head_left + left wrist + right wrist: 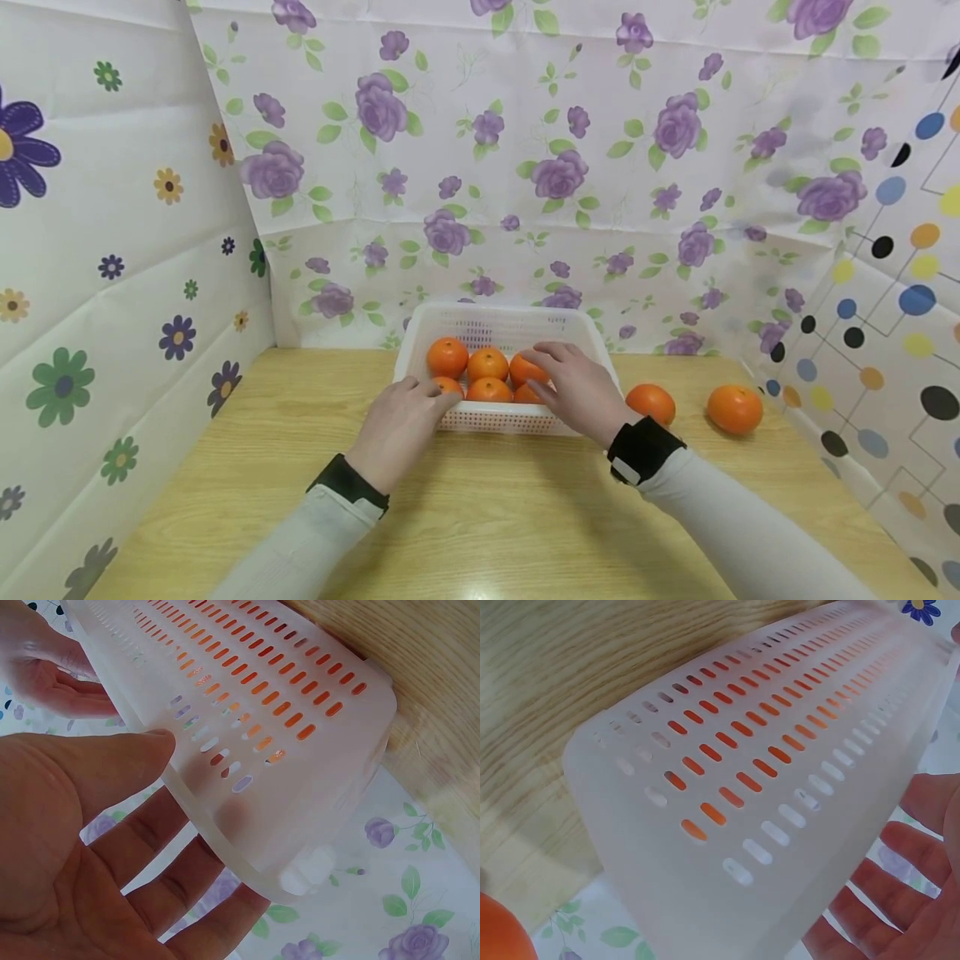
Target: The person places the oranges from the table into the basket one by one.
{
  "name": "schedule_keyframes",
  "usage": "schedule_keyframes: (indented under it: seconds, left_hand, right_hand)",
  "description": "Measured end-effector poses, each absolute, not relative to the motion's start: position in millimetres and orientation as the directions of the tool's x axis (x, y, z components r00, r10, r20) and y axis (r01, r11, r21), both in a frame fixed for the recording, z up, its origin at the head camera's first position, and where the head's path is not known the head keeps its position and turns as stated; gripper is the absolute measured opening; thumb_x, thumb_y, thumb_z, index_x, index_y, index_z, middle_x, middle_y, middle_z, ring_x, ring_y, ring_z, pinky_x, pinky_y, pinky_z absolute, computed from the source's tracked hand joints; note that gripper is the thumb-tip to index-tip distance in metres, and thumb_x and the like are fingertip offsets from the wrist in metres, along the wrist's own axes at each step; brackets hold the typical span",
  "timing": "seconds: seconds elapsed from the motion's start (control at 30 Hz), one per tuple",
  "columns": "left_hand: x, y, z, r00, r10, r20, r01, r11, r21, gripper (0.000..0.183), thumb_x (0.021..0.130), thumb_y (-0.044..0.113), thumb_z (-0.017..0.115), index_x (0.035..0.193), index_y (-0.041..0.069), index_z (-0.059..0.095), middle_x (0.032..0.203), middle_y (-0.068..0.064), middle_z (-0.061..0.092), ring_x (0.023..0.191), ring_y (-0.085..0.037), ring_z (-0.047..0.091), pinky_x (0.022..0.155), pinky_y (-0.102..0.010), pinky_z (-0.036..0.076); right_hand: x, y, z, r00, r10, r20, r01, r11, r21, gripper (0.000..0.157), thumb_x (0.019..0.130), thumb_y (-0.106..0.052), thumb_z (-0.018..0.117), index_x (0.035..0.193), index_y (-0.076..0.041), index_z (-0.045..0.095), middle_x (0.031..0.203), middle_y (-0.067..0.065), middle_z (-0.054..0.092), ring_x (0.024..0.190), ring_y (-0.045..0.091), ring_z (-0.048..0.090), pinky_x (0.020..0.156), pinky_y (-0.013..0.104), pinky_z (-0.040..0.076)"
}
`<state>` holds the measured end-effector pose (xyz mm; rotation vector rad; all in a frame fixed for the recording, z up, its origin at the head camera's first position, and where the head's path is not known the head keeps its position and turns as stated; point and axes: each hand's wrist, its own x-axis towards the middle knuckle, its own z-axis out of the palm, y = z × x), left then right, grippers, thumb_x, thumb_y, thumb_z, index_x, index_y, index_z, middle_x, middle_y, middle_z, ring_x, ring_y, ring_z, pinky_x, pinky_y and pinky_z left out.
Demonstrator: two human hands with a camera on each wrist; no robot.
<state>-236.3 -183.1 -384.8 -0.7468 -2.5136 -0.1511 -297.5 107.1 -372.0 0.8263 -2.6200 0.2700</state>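
Observation:
A white perforated plastic basket stands on the table with several oranges lying in two rows inside. My left hand is at its front left corner. In the left wrist view, the left thumb lies against the basket's rim while the fingers pass behind the wall, their dark shapes showing through. My right hand reaches over the front right part of the basket, loosely bent fingers above the oranges at that end. In the right wrist view its fingers lie behind the rim, partly hidden by the wall.
Two more oranges rest on the wooden table, right of the basket: a nearer orange beside my right wrist and a farther orange. A flowered sheet hangs directly behind the basket, and patterned sheets border both sides.

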Motion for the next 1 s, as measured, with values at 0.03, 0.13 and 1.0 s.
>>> schedule_keyframes:
  seconds: [0.03, 0.13, 1.0]
  left_hand:
    - [-236, -183, -385, -0.720, 0.480, 0.501, 0.536, 0.843, -0.038, 0.042, 0.088, -0.005, 0.087, 0.120, 0.022, 0.081, 0.112, -0.003, 0.079, 0.084, -0.027, 0.062, 0.075, -0.040, 0.057]
    - [-237, -183, -384, -0.720, 0.478, 0.502, 0.534, 0.845, -0.039, 0.042, 0.088, -0.004, 0.087, 0.119, 0.023, 0.081, 0.111, -0.002, 0.079, 0.083, -0.027, 0.061, 0.075, -0.040, 0.057]
    - [-236, -183, -385, -0.725, 0.479, 0.495, 0.529, 0.847, -0.045, 0.043, 0.089, -0.004, 0.087, 0.121, 0.023, 0.080, 0.114, -0.002, 0.079, 0.085, -0.026, 0.060, 0.075, -0.039, 0.056]
  right_hand:
    - [-296, 108, -372, -0.756, -0.511, 0.410, -0.585, 0.808, -0.069, 0.045, 0.103, -0.023, 0.081, 0.146, -0.012, 0.070, 0.147, 0.015, 0.066, 0.136, 0.037, 0.062, 0.102, 0.052, 0.060]
    - [-292, 110, -371, -0.762, -0.504, 0.405, -0.580, 0.810, -0.083, 0.046, 0.103, -0.023, 0.082, 0.146, -0.011, 0.070, 0.148, 0.014, 0.066, 0.138, 0.036, 0.061, 0.106, 0.052, 0.057]
    - [-266, 134, -384, -0.740, -0.490, 0.461, -0.595, 0.796, -0.109, 0.052, 0.104, -0.031, 0.081, 0.151, -0.013, 0.067, 0.148, 0.009, 0.066, 0.138, 0.032, 0.062, 0.103, 0.051, 0.059]
